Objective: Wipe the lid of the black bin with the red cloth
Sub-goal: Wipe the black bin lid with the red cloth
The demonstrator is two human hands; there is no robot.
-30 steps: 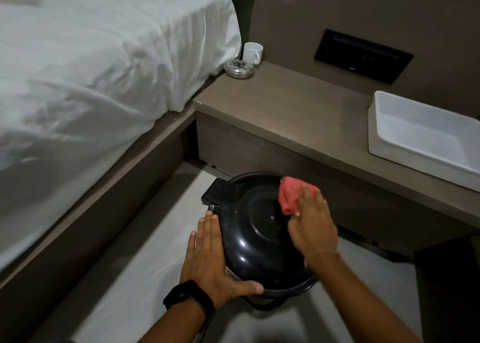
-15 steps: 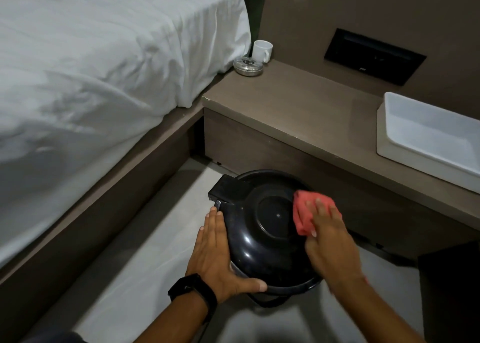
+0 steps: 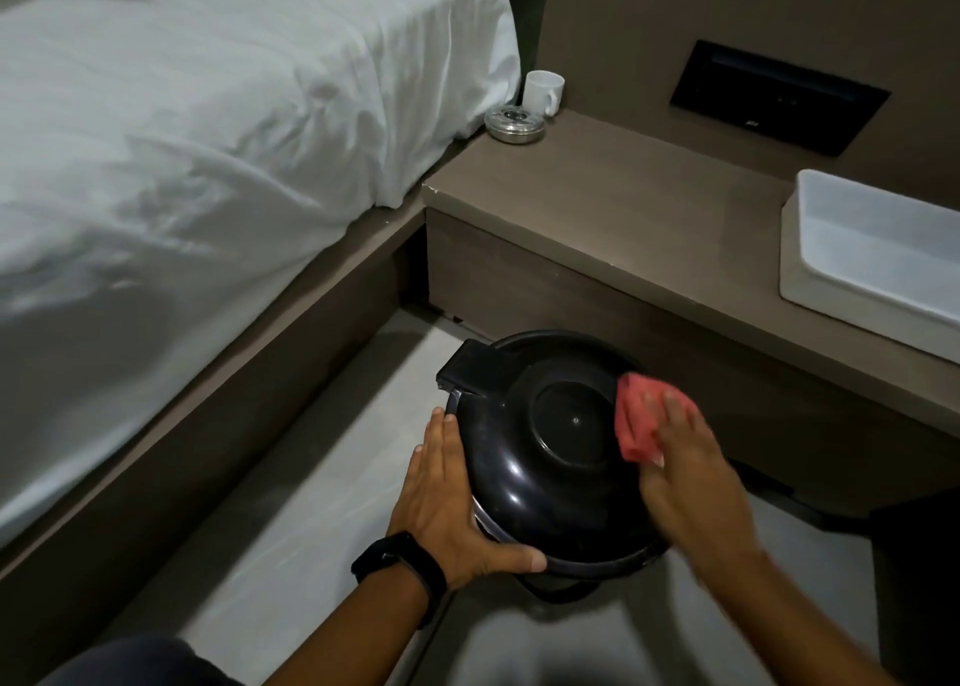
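A round black bin with a glossy domed lid point(image 3: 550, 441) stands on the pale floor beside the bedside unit. My left hand point(image 3: 447, 498), with a black wristband, lies flat against the lid's left rim, thumb hooked along the near edge. My right hand point(image 3: 691, 482) presses a crumpled red cloth point(image 3: 636, 420) onto the lid's right side; the hand is blurred by motion. The cloth's lower part is hidden under my fingers.
A bed with white sheets point(image 3: 208, 165) fills the left, on a brown frame. The brown bedside unit point(image 3: 623, 207) behind the bin carries a white mug point(image 3: 543, 92), a glass ashtray point(image 3: 514, 124) and a white tray point(image 3: 878, 248). A dark object point(image 3: 919, 581) stands at right.
My right hand has slid the red cloth from the lid's top right outward and down along the right side. My left hand has stayed on the left rim.
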